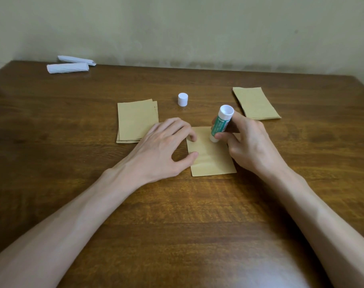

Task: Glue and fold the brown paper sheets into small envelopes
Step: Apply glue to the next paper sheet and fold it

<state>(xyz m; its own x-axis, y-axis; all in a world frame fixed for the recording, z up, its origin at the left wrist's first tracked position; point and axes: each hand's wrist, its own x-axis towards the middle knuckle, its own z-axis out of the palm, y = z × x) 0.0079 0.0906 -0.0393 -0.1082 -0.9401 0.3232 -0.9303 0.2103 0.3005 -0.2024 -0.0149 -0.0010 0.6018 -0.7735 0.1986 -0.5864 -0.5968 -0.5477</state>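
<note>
A single brown paper sheet [212, 161] lies flat on the wooden table [177, 204] in front of me. My left hand [166, 146] presses its left edge with fingertips and thumb. My right hand [247, 142] grips a green and white glue stick [220, 123], tilted, with its lower end touching the sheet's upper part. The glue stick's white cap [182, 99] stands upright just beyond the sheet.
A stack of brown sheets [135, 121] lies to the left, partly under my left hand. Another brown stack [256, 103] lies at the right. Two rolled white papers [70, 64] rest at the far left, near the wall.
</note>
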